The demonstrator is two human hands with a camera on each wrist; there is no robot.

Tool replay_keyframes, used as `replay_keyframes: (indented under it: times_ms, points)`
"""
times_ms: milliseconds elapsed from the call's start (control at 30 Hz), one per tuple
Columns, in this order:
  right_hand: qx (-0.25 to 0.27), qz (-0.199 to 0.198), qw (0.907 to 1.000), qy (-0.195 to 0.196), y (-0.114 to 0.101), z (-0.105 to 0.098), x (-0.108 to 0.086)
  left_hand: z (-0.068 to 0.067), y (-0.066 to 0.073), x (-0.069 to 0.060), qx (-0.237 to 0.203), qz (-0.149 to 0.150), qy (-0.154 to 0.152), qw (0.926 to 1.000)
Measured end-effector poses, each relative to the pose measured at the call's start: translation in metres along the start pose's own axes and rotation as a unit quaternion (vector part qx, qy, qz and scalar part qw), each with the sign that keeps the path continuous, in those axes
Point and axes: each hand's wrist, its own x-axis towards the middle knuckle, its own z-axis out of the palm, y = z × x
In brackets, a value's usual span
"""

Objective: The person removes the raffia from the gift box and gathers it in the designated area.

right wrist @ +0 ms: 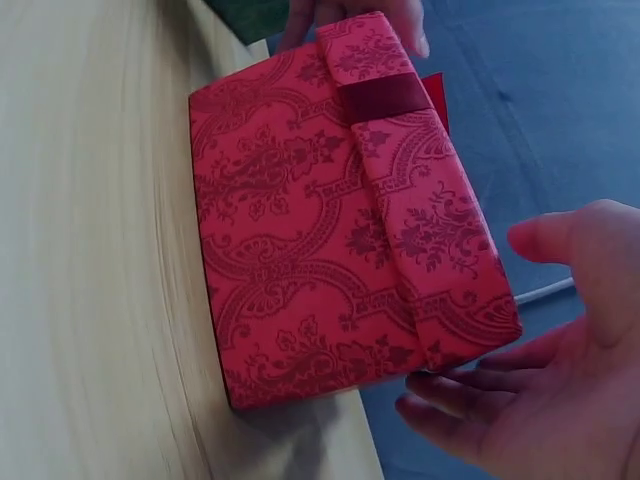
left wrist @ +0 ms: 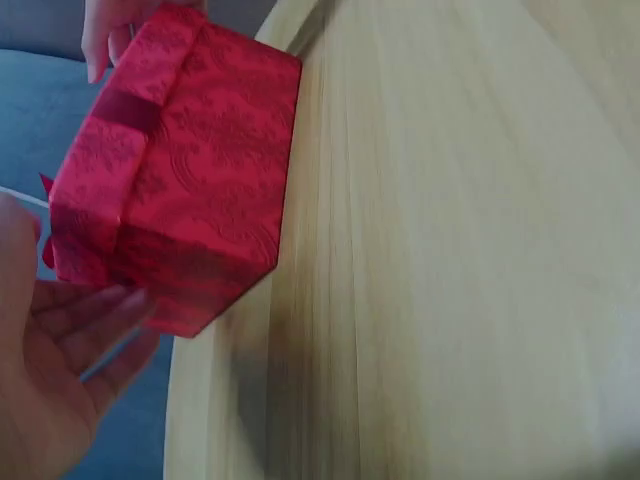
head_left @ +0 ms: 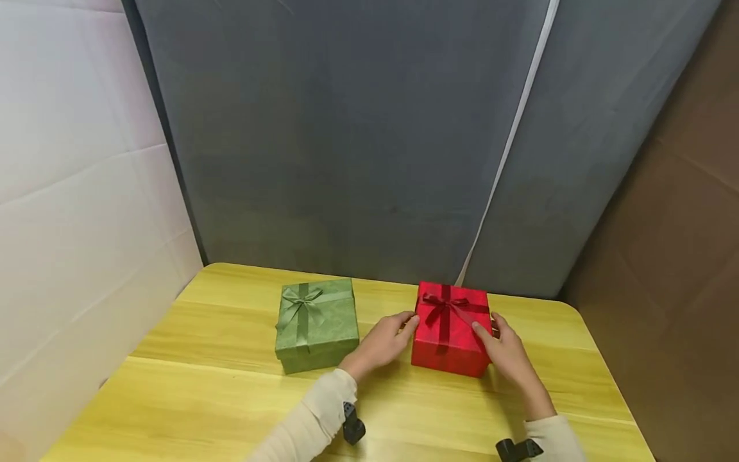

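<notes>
Here on the yellow table (head_left: 190, 398), the green box (head_left: 331, 321) sits apart at left, seemingly leaving room around the red box (head_left: 450, 356) at right, whose opposite sides the left hand (head_left: 381, 343) and right hand (head_left: 510, 354) flank, fingers loosely extended, presumably to keep it steady.

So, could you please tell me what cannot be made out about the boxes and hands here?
Inside of the red box: head view, hidden by its lid.
Underside of the green box: head view, hidden by the table.
Most of the bow: both wrist views, hidden behind the lid.
Part of the right hand: left wrist view, cut off by the top edge.
Part of the left hand: right wrist view, top edge and red box.
</notes>
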Motion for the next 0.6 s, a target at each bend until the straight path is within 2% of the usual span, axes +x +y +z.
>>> replay_keyframes:
  times_ms: [133,233,367,433,500,533,600]
  points:
    - [0.025,-0.011,0.9996,-0.003,0.009,0.002,0.001,-0.001,-0.008,0.000,-0.003,0.023,-0.027,0.9994]
    - [0.043,-0.008,0.9989,-0.017,0.018,-0.002,0.002,-0.002,-0.012,0.000,0.017,0.034,-0.044,0.9983]
    - [0.050,0.001,0.9984,-0.027,0.018,-0.011,0.001,-0.006,-0.012,-0.005,0.039,0.040,-0.053,0.9970]
    - [0.048,0.007,0.9983,-0.031,0.017,-0.014,0.001,-0.007,-0.011,-0.008,0.062,0.032,-0.036,0.9970]
    - [0.041,0.018,0.9984,-0.033,0.013,-0.018,0.002,-0.006,-0.009,-0.007,0.077,0.012,0.001,0.9969]
    - [0.038,0.028,0.9983,-0.034,0.010,-0.020,0.004,-0.006,-0.007,-0.004,0.069,-0.002,0.020,0.9975]
    - [0.032,0.043,0.9980,-0.032,0.001,-0.025,0.009,-0.005,0.001,0.006,0.013,-0.040,0.055,0.9976]
